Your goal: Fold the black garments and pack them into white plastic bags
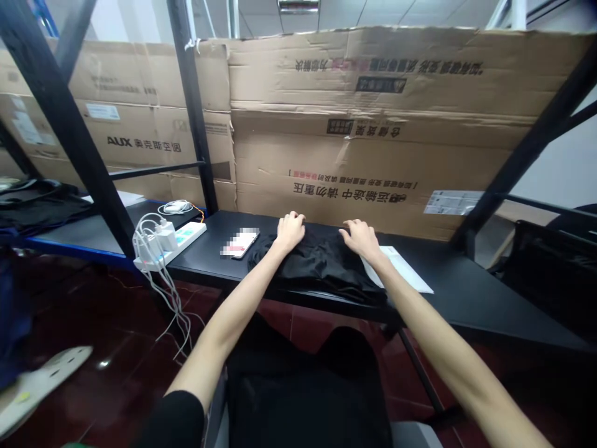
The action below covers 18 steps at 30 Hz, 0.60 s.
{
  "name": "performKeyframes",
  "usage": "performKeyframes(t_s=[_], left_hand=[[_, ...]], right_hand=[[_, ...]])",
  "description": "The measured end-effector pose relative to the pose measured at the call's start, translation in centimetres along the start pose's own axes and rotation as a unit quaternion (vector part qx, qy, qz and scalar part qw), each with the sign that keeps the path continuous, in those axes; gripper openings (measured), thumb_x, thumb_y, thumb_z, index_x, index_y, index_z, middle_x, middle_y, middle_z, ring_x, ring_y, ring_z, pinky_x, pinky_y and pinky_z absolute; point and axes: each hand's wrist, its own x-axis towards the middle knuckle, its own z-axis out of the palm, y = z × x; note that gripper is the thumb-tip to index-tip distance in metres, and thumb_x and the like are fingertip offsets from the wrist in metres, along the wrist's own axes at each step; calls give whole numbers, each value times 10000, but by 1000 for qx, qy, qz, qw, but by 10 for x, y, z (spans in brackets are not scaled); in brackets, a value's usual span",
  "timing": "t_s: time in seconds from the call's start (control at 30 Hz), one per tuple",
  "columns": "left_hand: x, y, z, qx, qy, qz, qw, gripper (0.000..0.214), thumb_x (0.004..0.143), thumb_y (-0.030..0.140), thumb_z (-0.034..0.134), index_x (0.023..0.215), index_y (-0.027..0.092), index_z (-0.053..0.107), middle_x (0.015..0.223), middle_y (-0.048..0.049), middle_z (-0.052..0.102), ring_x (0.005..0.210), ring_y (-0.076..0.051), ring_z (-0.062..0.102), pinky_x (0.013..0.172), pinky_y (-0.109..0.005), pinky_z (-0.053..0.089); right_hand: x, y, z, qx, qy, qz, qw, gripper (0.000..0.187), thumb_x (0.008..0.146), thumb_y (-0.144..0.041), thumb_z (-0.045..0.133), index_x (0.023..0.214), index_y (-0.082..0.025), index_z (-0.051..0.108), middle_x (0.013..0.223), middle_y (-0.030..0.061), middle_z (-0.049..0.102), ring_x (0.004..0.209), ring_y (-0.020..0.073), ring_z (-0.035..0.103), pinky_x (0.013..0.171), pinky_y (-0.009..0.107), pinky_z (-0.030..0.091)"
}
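A crumpled black cloth [321,258], perhaps a folded garment, lies on the dark tabletop in front of me. My left hand [291,230] rests at its far left part, palm down, with the fingers reaching forward and a little bent. Near the far right part is my right hand [361,238]; its thumb and fingers are apart and point inward to the left. Nothing shows between those fingers. Under my right wrist, a white sheet or flat packet [405,270] lies beside the cloth.
A phone [240,244] lies left of the cloth. Farther left, a white power strip [184,239] holds chargers with cables hanging over the edge. Cardboard [373,149] walls the back. Black metal posts [193,106] frame the table [476,292]. A light-coloured clog [46,379] shows at lower left.
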Motion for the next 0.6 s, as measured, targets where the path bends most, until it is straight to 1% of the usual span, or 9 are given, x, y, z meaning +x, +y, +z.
performKeyframes(t_s=[0.07, 0.13, 0.23, 0.3, 0.33, 0.4, 0.47, 0.53, 0.6], left_hand=[[-17, 6, 2, 12, -12, 49, 999, 400, 1087, 268, 534, 1450, 222, 693, 1544, -137, 640, 1423, -290, 605, 1249, -437, 434], [-37, 8, 3, 23, -30, 82, 996, 420, 1119, 330, 498, 1483, 217, 673, 1580, -130, 629, 1456, -293, 586, 1273, -452, 412], [-64, 0, 4, 42, -51, 83, 994, 481, 1155, 448, 440, 1517, 213, 653, 1630, -135, 606, 1536, -307, 521, 1339, -528, 315], [-78, -13, 4, 62, -49, 68, 995, 514, 1158, 498, 424, 1525, 224, 656, 1650, -138, 593, 1569, -325, 492, 1360, -569, 265], [-84, -21, 3, 70, -51, 58, 995, 531, 1158, 516, 418, 1529, 224, 660, 1662, -144, 581, 1577, -340, 486, 1359, -586, 265], [-91, -38, 0, 64, -67, 60, 994, 563, 1160, 534, 401, 1563, 221, 640, 1672, -144, 570, 1579, -346, 494, 1343, -577, 313], [-95, -53, -4, 42, -88, 92, 991, 575, 1166, 518, 396, 1603, 210, 604, 1679, -129, 566, 1576, -315, 508, 1335, -502, 357], [-100, -64, -6, 23, -78, 116, 990, 566, 1174, 487, 379, 1623, 209, 583, 1683, -115, 564, 1578, -279, 511, 1345, -453, 349], [-107, -70, -7, 15, -53, 108, 993, 575, 1177, 499, 364, 1635, 218, 567, 1695, -110, 550, 1580, -275, 511, 1343, -459, 358]], right_hand=[[-15, -14, 11, 24, -14, -16, 999, 573, 1147, -505, 383, 1553, -162, 599, 1609, 214, 600, 1498, 351, 533, 1224, 502, 413], [-32, -28, 23, 42, -45, -12, 998, 680, 1155, -582, 308, 1636, -154, 526, 1706, 197, 509, 1593, 343, 437, 1281, 505, 359], [-55, -43, 40, 50, -95, 7, 994, 810, 1138, -676, 255, 1720, -137, 420, 1789, 187, 384, 1675, 356, 305, 1337, 527, 273], [-66, -47, 49, 49, -114, 18, 992, 857, 1121, -720, 255, 1744, -147, 386, 1811, 191, 332, 1697, 374, 249, 1351, 548, 238], [-70, -48, 52, 49, -117, 23, 992, 871, 1113, -739, 258, 1750, -158, 379, 1819, 190, 311, 1705, 382, 223, 1356, 556, 225], [-75, -49, 54, 52, -110, 30, 992, 884, 1102, -761, 271, 1752, -171, 385, 1829, 185, 285, 1714, 393, 186, 1363, 562, 211], [-79, -48, 51, 57, -95, 32, 993, 868, 1107, -743, 299, 1738, -159, 415, 1826, 189, 290, 1714, 397, 181, 1365, 555, 221], [-86, -46, 46, 59, -69, 19, 996, 813, 1125, -684, 335, 1715, -138, 458, 1818, 194, 311, 1713, 388, 195, 1367, 542, 237], [-97, -42, 41, 62, -37, -5, 997, 754, 1139, -627, 361, 1691, -133, 500, 1805, 189, 347, 1708, 372, 221, 1366, 531, 257]])
